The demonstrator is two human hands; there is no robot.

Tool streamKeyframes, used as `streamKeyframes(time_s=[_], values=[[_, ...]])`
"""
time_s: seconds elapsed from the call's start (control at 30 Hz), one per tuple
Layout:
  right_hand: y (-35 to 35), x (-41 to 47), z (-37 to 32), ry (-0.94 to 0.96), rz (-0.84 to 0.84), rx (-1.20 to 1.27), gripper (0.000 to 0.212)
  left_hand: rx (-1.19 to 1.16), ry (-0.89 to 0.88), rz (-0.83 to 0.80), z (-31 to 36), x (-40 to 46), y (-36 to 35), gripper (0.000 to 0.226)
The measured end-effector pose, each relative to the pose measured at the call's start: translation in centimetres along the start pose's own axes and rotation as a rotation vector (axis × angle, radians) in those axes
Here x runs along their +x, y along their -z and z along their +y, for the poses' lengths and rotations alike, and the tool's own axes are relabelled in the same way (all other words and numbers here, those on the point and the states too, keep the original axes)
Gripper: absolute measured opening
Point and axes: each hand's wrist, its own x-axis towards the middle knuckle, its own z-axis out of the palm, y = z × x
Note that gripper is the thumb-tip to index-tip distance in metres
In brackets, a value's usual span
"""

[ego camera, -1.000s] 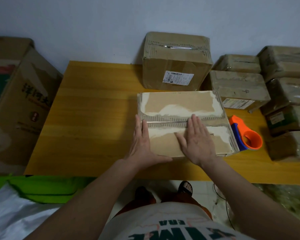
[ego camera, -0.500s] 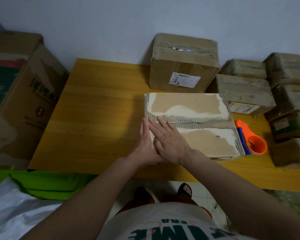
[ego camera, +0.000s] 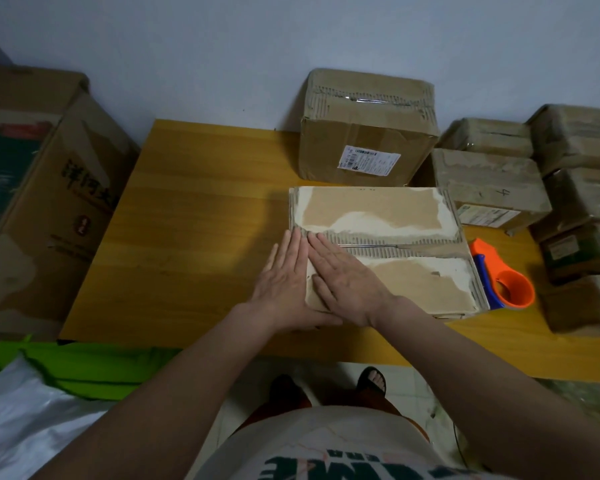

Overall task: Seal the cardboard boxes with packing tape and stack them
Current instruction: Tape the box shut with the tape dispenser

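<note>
your body: you are standing at the near edge of the table, a pale printed shirt point(ego camera: 326, 455) filling the bottom of the view and dark sandals point(ego camera: 371, 379) showing on a pale floor.
your left hand: your left hand point(ego camera: 284, 282) is lying flat with fingers straight, pressing along the left side edge of the box.
your right hand: your right hand point(ego camera: 347, 282) is lying flat too, fingers straight and together, pressing on the near flap; the two hands are sitting side by side, fingertips almost touching, gripping nothing.
the box: the flat cardboard box point(ego camera: 395, 244) is resting on the table in front of you, its brown top torn in places to white and ribbed corrugation, with a thin seam running across between the two flaps.
tape dispenser: an orange and blue tape dispenser point(ego camera: 503, 282) is lying just beside the box's right edge, touching or nearly so.
table: the yellow wood-grain table point(ego camera: 187, 237) is showing a wide bare stretch to the left of the box.
left side: a green cloth point(ego camera: 94, 365) and shiny white plastic point(ego camera: 32, 427) are lying below the table's near left corner, and a large printed carton point(ego camera: 39, 188) is standing against its left edge.
far side: a tall taped box with a white label point(ego camera: 364, 129) is standing behind your box, close to the pale blue-grey wall point(ego camera: 257, 46).
right side: taped brown boxes are sitting stacked point(ego camera: 575, 188) at the right, crowding that end.
</note>
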Motion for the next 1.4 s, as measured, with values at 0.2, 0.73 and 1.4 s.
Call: streamKeyframes(time_s=[0.2, 0.73, 1.4], values=[[0.3, -3.8, 3.6, -0.179, 0.018, -0.009, 0.076, 0.06, 0.029, -0.047, 0.1, 0.1, 0.1, 0.151], [1.1, -8.7, 10.7, -0.567, 0.098, -0.077, 0.093, 0.258, -0.04, -0.137, 10.5, 4.3, -0.8, 0.139], [2.6, -6.9, 13.3, -0.741, 0.335, 1.117, 0.039, 0.342, -0.014, -0.114, 12.0, 5.8, -1.8, 0.122]])
